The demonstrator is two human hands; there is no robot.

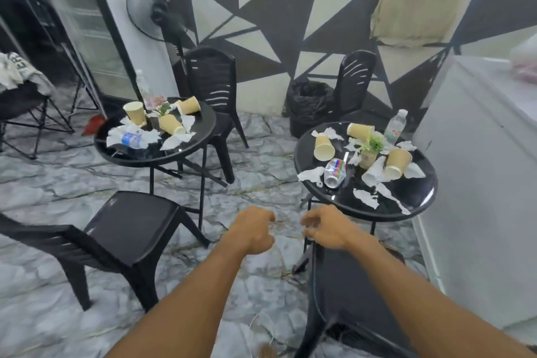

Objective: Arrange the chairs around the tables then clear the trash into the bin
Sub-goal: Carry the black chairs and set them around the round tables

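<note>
Two round black tables, the left table (116, 151) and the right table (418, 200), are littered with paper cups, crumpled tissues, bottles and a crushed can (334, 172). One black plastic chair (130, 229) stands in front of the left table and another (212, 81) behind it. A third chair (356, 78) stands behind the right table. A fourth chair (348, 293) is directly below me. My left hand (255, 231) is curled shut and holds nothing. My right hand (328, 229) hovers at that chair's far edge with its fingers bent and apart. A bin (308, 107) lined with a black bag stands by the wall.
A white chest freezer (476, 183) blocks the right side, close to the right table. A standing fan (158, 14) and a glass-door fridge (84, 23) are at the back left. A folding chair with cloth (20, 96) stands at the far left. Marble floor lies between the tables.
</note>
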